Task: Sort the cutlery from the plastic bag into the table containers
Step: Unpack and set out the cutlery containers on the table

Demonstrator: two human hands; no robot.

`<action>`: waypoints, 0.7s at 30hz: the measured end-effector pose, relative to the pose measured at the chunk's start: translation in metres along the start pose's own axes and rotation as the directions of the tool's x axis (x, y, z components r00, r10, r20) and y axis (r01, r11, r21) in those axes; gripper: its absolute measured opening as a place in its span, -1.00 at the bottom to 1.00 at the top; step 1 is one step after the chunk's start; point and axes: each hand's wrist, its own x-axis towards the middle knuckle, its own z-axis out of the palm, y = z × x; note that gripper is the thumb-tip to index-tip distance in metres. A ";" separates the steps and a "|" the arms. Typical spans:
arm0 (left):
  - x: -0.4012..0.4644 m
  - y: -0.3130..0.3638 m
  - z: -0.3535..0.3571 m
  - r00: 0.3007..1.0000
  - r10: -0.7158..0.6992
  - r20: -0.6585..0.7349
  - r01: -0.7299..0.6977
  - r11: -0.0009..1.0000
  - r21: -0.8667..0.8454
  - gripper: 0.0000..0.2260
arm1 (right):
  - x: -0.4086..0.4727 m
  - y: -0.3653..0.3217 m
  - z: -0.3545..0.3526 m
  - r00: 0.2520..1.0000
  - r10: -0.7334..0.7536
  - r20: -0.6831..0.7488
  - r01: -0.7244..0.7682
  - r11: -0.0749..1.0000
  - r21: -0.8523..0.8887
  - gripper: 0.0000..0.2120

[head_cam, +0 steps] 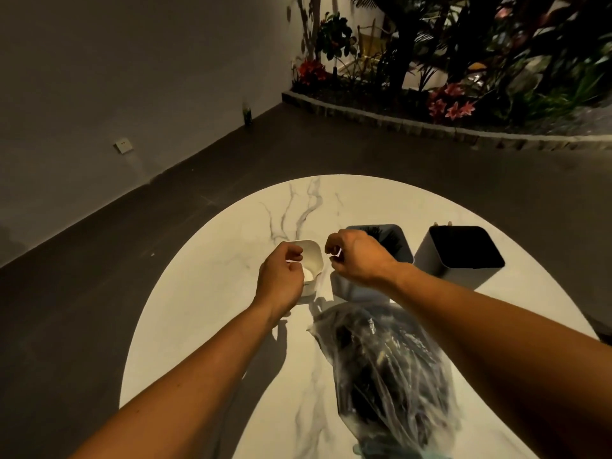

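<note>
Two hands hover beyond the plastic bag of dark cutlery on the table: left hand over the white container, right hand before the grey container, fingers curled; what either grip pinches cannot be told.

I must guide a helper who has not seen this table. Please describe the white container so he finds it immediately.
On the round marble table, three containers stand beyond the plastic bag. The white container is leftmost, at the left hand. Its two neighbours are grey and taller.
</note>
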 end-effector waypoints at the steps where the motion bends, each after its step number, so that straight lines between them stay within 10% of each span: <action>1: -0.005 0.004 0.001 1.000 0.015 0.003 -0.015 1.000 0.005 -0.73 | -0.009 0.001 -0.006 1.000 0.010 -0.002 -0.010 1.000 0.008 -0.79; 21: -0.107 0.020 0.048 0.988 0.147 0.052 -0.150 0.986 0.069 -0.78 | -0.149 0.045 -0.028 0.996 0.082 -0.015 -0.082 0.996 0.039 -0.74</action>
